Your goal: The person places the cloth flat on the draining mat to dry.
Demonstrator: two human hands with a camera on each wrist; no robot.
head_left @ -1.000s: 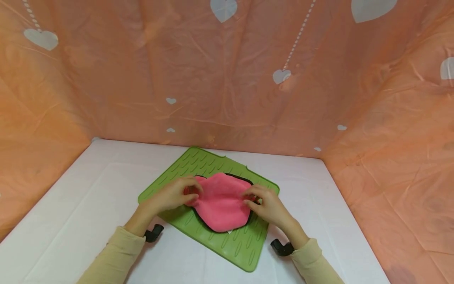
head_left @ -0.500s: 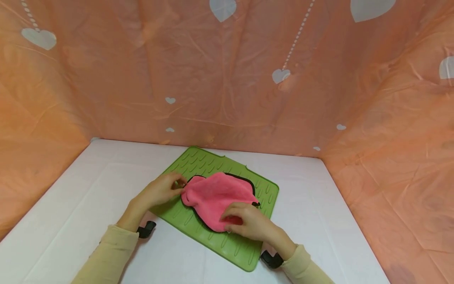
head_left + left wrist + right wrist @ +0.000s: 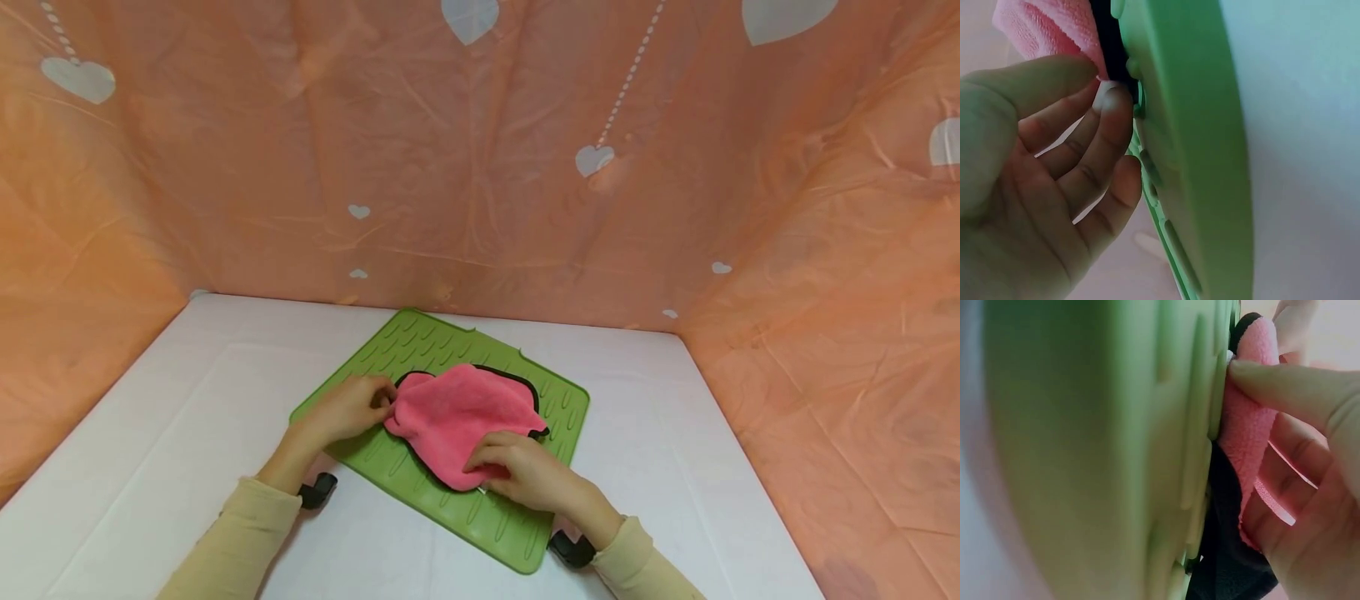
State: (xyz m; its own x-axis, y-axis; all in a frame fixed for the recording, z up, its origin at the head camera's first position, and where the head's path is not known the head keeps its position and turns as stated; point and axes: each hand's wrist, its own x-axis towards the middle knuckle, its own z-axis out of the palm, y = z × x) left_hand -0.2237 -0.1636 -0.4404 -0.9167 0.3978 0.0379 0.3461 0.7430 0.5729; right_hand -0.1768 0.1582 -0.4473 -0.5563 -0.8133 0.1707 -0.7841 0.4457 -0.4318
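A pink cloth (image 3: 457, 412) with black edging lies rumpled on a green ridged mat (image 3: 378, 346). At the cloth's left end, my left hand (image 3: 352, 407) pinches the edge between thumb and fingertips. The left wrist view shows the pink terry (image 3: 1063, 31) meeting the thumb tip, its dark border against the mat. My right hand (image 3: 531, 471) grips the near edge of the cloth close to a small white tag (image 3: 482, 490). In the right wrist view the thumb presses the pink face (image 3: 1244, 412), and a dark underside (image 3: 1225, 550) shows below.
The mat sits askew on a white-covered table (image 3: 187, 400). Orange sheeting (image 3: 465, 167) with pale hearts stands behind and at both sides. Black curved pieces (image 3: 318, 490) show at both wrists.
My right hand has moved from the cloth's right end to its near edge. The left hand has shifted left to the cloth's left end, then closed on the edge there.
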